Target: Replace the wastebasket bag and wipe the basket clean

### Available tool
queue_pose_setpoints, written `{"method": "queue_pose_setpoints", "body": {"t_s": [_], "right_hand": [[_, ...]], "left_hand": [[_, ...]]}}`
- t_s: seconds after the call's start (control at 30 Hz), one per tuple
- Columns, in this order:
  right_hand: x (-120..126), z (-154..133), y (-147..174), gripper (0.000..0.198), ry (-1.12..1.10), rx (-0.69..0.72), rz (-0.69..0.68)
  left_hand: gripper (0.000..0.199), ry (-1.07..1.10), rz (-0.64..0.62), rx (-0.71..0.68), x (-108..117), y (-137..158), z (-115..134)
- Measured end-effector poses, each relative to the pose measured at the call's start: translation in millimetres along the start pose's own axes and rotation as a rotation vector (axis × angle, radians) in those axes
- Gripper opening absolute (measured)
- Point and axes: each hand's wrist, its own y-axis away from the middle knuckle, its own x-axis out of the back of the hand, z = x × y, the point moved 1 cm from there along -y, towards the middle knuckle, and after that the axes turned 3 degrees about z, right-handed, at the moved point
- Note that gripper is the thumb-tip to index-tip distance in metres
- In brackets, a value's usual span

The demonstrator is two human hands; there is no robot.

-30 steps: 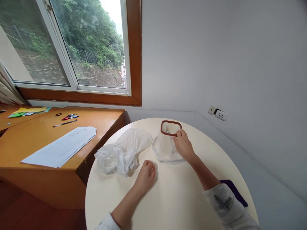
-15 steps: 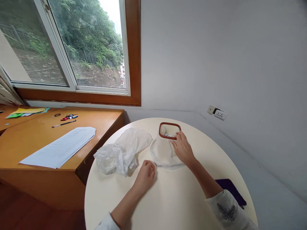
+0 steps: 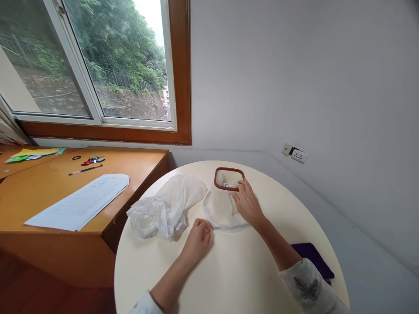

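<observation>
At the far side of a round table (image 3: 252, 279), the right hand (image 3: 248, 203), fingers nearly closed, grips an upright brown-rimmed container (image 3: 229, 168), thin plastic (image 3: 225, 223) already spread around it, while the left hand (image 3: 198, 240) rests curled, seemingly empty, near a still-crumpled white bag (image 3: 168, 201).

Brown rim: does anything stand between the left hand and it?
Only the pale, thin material spread below the brown rim; its near edge lies close to the left hand. The crumpled white bag lies off to the left, out of that line. The right hand is at the rim's near right corner.
</observation>
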Motion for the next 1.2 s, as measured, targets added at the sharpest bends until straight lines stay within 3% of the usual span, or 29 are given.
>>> {"method": "queue_pose_setpoints", "body": {"t_s": [1.2], "right_hand": [[-41.2, -8.5, -42.5, 0.016, -0.062, 0.107, -0.011]], "left_hand": [[0.02, 0.035, 0.04, -0.012, -5.7, -4.0, -14.9]]}}
